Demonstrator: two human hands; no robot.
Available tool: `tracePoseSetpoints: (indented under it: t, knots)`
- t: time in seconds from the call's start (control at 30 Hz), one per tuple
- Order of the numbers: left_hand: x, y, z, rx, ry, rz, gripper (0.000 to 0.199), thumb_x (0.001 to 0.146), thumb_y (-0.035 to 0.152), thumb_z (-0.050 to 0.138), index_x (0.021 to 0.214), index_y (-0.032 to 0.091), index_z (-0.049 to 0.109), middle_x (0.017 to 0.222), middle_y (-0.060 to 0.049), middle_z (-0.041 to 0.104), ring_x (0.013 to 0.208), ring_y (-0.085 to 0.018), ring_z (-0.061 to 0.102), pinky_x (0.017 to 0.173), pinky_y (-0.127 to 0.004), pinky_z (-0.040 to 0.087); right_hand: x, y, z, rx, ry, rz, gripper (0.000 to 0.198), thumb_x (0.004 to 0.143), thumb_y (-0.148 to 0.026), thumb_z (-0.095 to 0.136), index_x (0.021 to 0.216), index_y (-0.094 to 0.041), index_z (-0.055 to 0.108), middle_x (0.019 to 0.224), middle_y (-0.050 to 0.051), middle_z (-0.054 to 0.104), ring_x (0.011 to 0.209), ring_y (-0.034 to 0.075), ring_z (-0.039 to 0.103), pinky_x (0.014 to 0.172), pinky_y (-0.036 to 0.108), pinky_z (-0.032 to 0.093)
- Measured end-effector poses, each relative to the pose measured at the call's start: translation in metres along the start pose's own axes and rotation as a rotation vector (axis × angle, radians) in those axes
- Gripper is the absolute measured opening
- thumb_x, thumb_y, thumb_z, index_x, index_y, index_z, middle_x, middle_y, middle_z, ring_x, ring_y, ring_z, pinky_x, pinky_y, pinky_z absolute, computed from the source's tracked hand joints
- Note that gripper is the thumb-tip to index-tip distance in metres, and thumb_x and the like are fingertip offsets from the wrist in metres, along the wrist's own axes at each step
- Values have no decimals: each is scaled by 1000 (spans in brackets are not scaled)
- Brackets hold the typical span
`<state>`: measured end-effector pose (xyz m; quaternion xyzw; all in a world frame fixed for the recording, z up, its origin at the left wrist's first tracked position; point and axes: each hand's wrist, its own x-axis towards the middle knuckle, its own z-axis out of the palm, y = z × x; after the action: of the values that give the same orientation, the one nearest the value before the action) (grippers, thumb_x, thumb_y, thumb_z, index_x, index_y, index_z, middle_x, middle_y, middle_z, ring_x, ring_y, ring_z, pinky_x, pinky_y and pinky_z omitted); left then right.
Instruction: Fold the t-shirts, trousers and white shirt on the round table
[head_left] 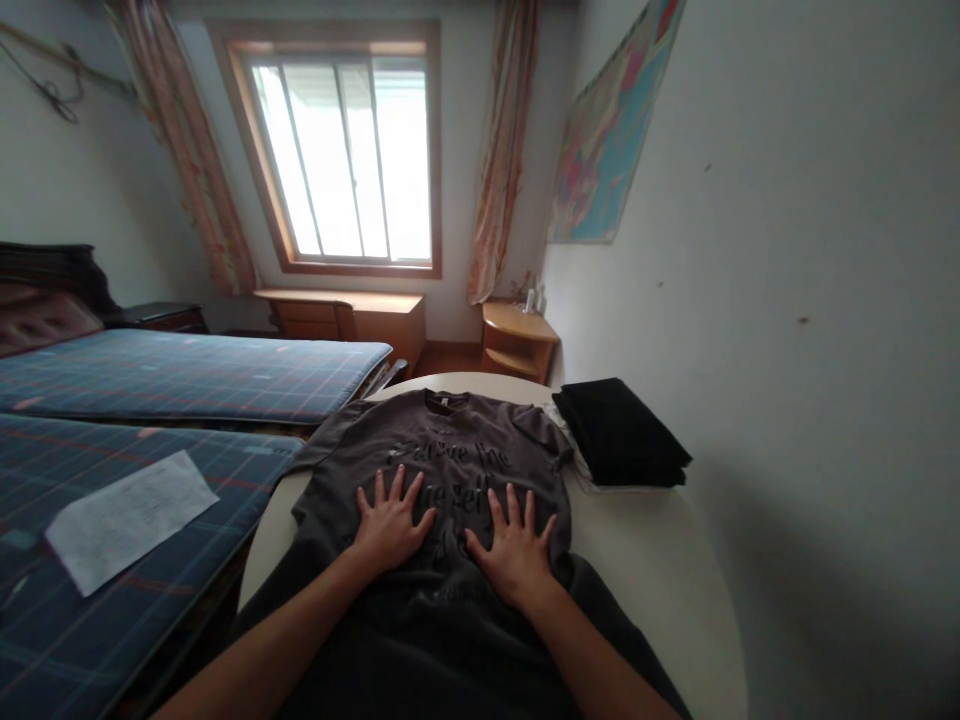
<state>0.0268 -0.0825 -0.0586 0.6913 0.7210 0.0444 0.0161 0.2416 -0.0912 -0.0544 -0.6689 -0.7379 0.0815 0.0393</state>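
Observation:
A dark grey T-shirt (472, 420) with black lettering lies spread face up on a round cream table (660, 580), its collar toward the window and one sleeve out to each side. Flat on the left half of its chest rests my left hand (391, 525), fingers spread. My right hand (514, 550) presses on the right half, also with fingers apart. Between the two hands some of the print shows; part of the lettering is hidden under them. Neither hand grips the cloth. The shirt's lower end merges with dark fabric near my body.
A folded black cloth stack (622, 430) sits on the table's right side, with white fabric under it. To the left are mattresses (247, 375) in blue plaid and a sheet of paper (135, 515). The wall (810, 420) rises close on the right.

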Motion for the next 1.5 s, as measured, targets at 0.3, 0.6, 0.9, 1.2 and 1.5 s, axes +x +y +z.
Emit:
tracePoseSetpoints:
  t: [0.3,0.6,0.9,1.2,1.5]
  knots:
    - [61,1,3,-49,55,-51,68,91,61,40,149,25,42,160,-14,29,145,-49,18,109,-72,16,57,28,-19,87,78,-95,69,92,-63,40,151,-28,37,162,7,23,149,36,14,113,62,14]
    - [35,0,5,-139,290,189,52,91,41,51,139,24,53,150,-9,46,141,-33,37,117,-54,24,44,33,-23,220,317,-215,45,98,-46,42,130,-21,61,143,10,54,138,27,40,117,51,20]
    - [34,-1,5,-238,285,214,38,95,33,45,125,17,62,135,-12,59,127,-26,52,110,-43,40,-20,11,-26,260,85,-1057,24,89,-39,62,108,-27,68,122,2,65,114,20,56,103,37,40]
    - [22,5,9,-50,106,100,61,94,51,45,152,30,36,161,-8,28,147,-41,19,113,-65,17,-64,11,-35,240,-142,-1119,57,94,-56,48,147,-37,41,158,3,34,146,28,28,119,53,19]
    - [4,-5,-15,-59,53,116,52,92,51,45,137,28,55,146,-10,49,135,-35,41,110,-54,29,-91,-17,63,96,93,-1141,53,100,-46,45,148,-53,24,158,-6,34,141,32,37,111,63,35]
